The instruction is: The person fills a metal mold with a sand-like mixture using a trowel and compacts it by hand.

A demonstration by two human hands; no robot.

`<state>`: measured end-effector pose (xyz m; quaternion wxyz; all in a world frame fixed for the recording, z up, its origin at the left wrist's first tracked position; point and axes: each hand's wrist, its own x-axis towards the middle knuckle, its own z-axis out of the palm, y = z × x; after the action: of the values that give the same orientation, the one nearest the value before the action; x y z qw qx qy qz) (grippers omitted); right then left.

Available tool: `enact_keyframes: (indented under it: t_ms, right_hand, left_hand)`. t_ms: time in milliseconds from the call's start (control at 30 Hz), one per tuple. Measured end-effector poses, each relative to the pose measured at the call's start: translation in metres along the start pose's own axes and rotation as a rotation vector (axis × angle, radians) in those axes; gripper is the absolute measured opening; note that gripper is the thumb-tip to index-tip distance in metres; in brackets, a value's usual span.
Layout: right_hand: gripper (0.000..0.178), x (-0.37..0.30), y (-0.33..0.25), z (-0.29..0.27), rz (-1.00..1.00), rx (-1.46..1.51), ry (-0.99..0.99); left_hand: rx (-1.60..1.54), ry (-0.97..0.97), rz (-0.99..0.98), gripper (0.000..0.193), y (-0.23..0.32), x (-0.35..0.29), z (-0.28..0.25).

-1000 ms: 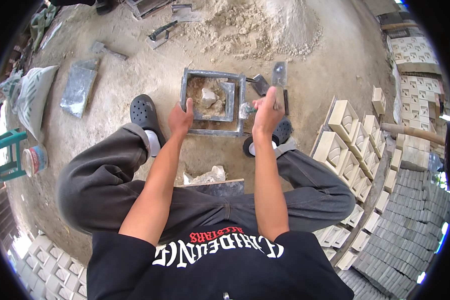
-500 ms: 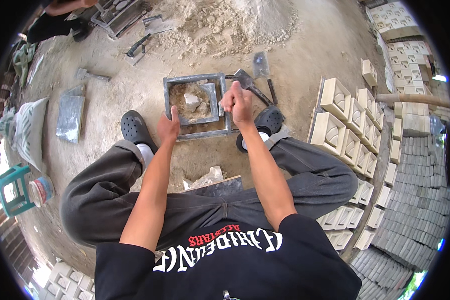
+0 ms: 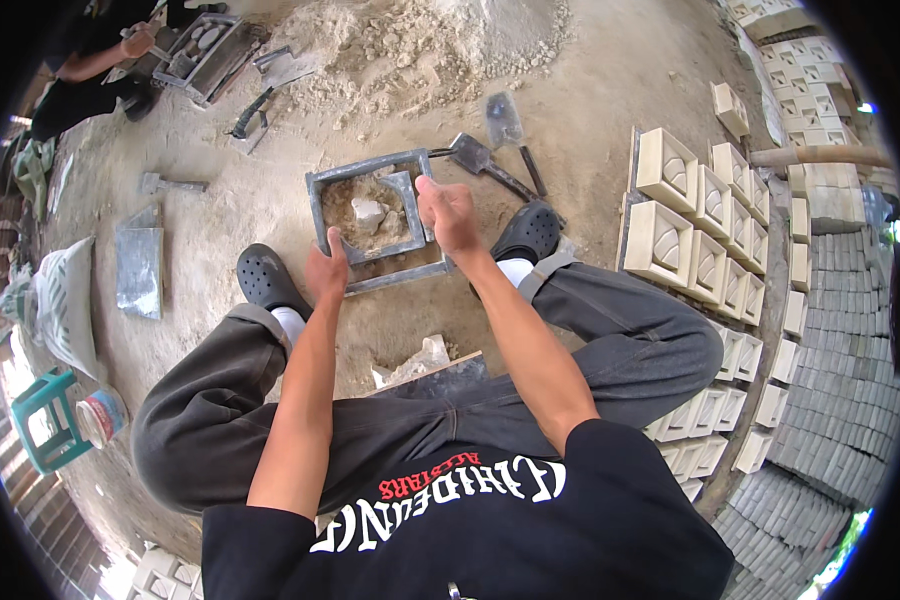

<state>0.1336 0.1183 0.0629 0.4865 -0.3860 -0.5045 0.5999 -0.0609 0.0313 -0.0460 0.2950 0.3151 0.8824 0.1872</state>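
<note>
A grey rectangular mould frame (image 3: 380,284) lies on the dusty ground between my feet, with a smaller grey inner frame (image 3: 407,195) inside it. Within the inner frame sits a pale broken lump (image 3: 367,214) on loose sandy material. My left hand (image 3: 328,266) is closed round the frame's left side near its lower corner, thumb on top. My right hand (image 3: 450,214) is closed at the right side, its thumb against the bar and the other fingers partly hidden.
Beyond the frame lie a dark shovel-like tool (image 3: 472,154), a flat trowel (image 3: 504,118) and a powder heap (image 3: 420,55). Pale moulded blocks (image 3: 660,245) stand in rows at right. At upper left a co-worker's hand (image 3: 138,42) is over another mould (image 3: 202,60). A grey plate (image 3: 138,265) lies left.
The mould frame has turned slightly, its right side swinging away from me. My right hand has gone from a raised-thumb fist to a grip at its side. The co-worker's arm shows more.
</note>
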Motion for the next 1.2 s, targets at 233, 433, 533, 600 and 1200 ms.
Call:
enact_keyframes:
  t_ms: [233, 433, 533, 600, 1200]
  right_hand:
    - [0.054, -0.012, -0.020, 0.006, -0.046, 0.105, 0.023]
    - [0.054, -0.005, -0.032, 0.006, -0.050, 0.084, 0.032]
    - [0.052, -0.016, -0.027, -0.006, -0.067, 0.088, 0.054]
    - [0.052, -0.013, -0.022, -0.006, -0.050, 0.088, 0.073]
    - [0.040, -0.001, -0.045, 0.018, 0.019, -0.207, -0.036]
  left_hand:
    - [-0.003, 0.003, 0.017, 0.072, -0.008, 0.006, 0.000]
    - [0.075, 0.079, 0.023, 0.072, -0.021, 0.014, 0.006]
    - [0.018, -0.047, -0.009, 0.071, 0.004, -0.002, -0.004]
    - [0.045, 0.006, 0.003, 0.071, 0.000, 0.001, 0.002]
    - [0.030, 0.048, -0.020, 0.070, -0.007, 0.001, -0.007]
